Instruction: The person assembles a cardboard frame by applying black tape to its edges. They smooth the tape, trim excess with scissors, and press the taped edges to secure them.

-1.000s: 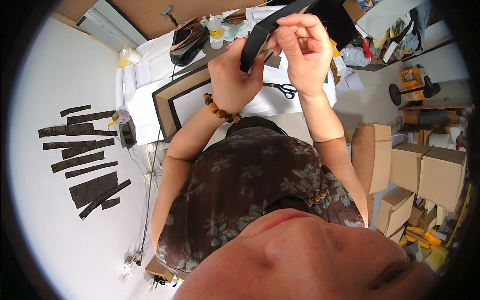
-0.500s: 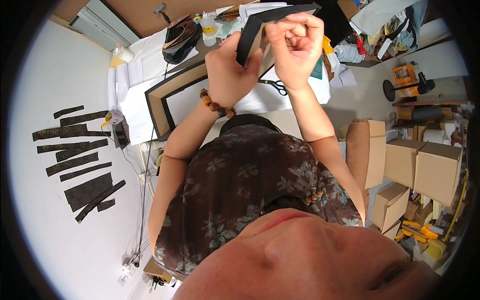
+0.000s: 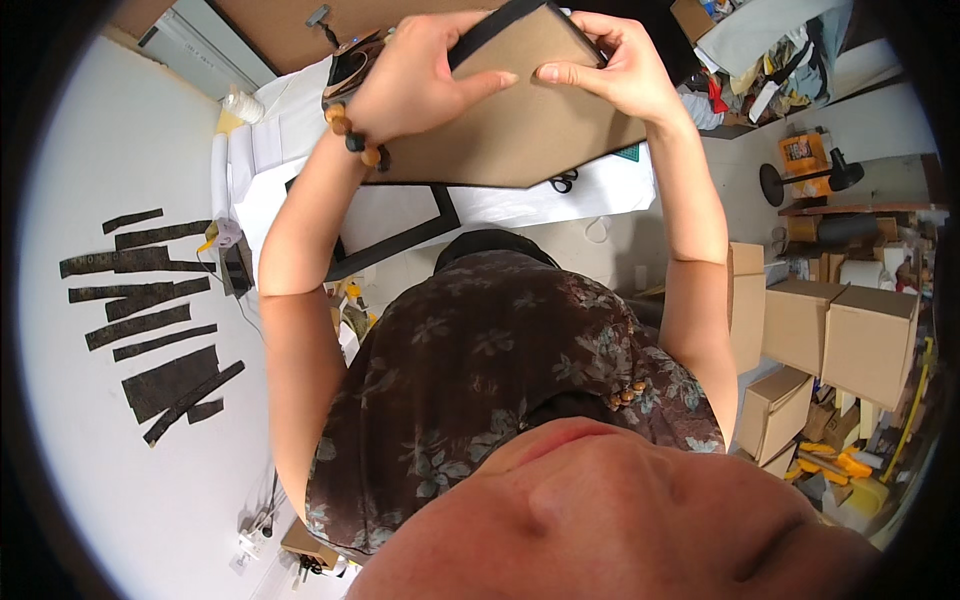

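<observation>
A tan board piece with black edging [image 3: 520,130] is held up in front of me, its broad tan face in view. My left hand [image 3: 425,70] grips its left upper edge, thumb flat on the tan face and fingers behind. On the right side my right hand [image 3: 625,70] holds the upper edge in the same way, thumb tip on the face. The thumbs point toward each other. Below the board, part of a black-edged frame [image 3: 440,215] lies on the white-covered table [image 3: 610,185]. Scissor handles [image 3: 566,182] peek out beneath the board's lower edge.
A corner of a green cutting mat [image 3: 630,153] shows near my right wrist. Dark strips [image 3: 150,270] hang on the white wall at left. Cardboard boxes [image 3: 870,330] are stacked at right, below a black desk lamp [image 3: 845,172]. A thread spool [image 3: 243,105] sits at far left.
The board has turned from nearly edge-on to show its broad face. My hands have moved apart, left hand leftward and up, right hand rightward. The scissors and bottle are now mostly covered.
</observation>
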Demonstrator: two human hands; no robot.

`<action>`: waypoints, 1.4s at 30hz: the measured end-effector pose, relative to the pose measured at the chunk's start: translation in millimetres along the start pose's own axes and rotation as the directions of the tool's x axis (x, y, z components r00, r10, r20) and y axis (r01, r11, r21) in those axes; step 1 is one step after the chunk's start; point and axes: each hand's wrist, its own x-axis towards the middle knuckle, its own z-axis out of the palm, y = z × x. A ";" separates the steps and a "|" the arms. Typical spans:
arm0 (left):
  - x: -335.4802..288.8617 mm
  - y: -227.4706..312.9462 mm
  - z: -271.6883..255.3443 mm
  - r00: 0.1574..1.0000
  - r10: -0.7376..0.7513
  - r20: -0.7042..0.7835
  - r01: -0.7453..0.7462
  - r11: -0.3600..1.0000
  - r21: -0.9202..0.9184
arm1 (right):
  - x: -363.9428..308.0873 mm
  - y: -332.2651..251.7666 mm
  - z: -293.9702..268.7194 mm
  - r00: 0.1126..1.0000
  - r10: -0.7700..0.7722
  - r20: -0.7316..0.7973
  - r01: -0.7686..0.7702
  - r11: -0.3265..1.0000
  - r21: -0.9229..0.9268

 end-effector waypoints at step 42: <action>-97.0 -4.7 -48.3 0.619 -0.719 -0.316 0.731 0.675 -0.102 | -215.1 389.5 153.8 0.749 0.662 -0.014 -0.427 0.467 -0.774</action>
